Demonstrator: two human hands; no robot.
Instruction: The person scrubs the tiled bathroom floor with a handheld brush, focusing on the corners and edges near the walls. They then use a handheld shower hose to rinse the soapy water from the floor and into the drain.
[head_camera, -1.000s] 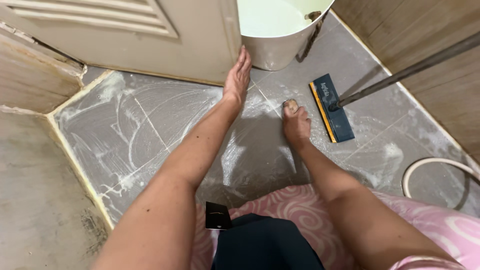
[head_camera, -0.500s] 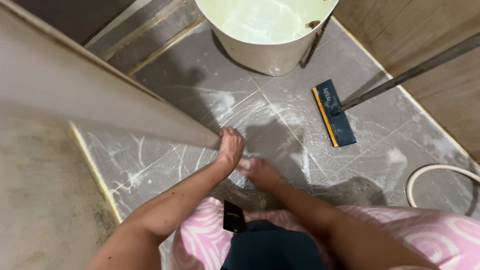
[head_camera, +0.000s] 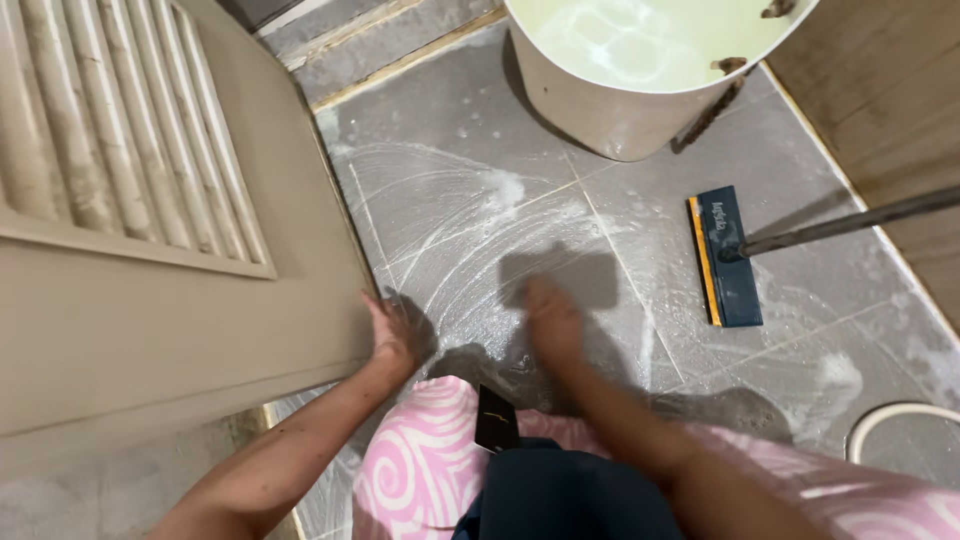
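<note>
Pressing your left hand (head_camera: 388, 335) against the lower edge of the beige louvred door (head_camera: 150, 290) at the left of the frame, you are keeping the fingers spread flat on it, gripping nothing. Your right hand (head_camera: 553, 322) is blurring low over the wet, soapy grey tile floor (head_camera: 460, 215) at centre; how far it is closed, and whether it is holding anything, cannot be told. A pale bucket (head_camera: 620, 115) of water is standing at the upper middle. A dark blue squeegee head (head_camera: 728, 258) with a yellow edge is lying on the tiles at right, its handle running off frame. A white hose (head_camera: 900, 415) is curving in the lower right corner.
</note>
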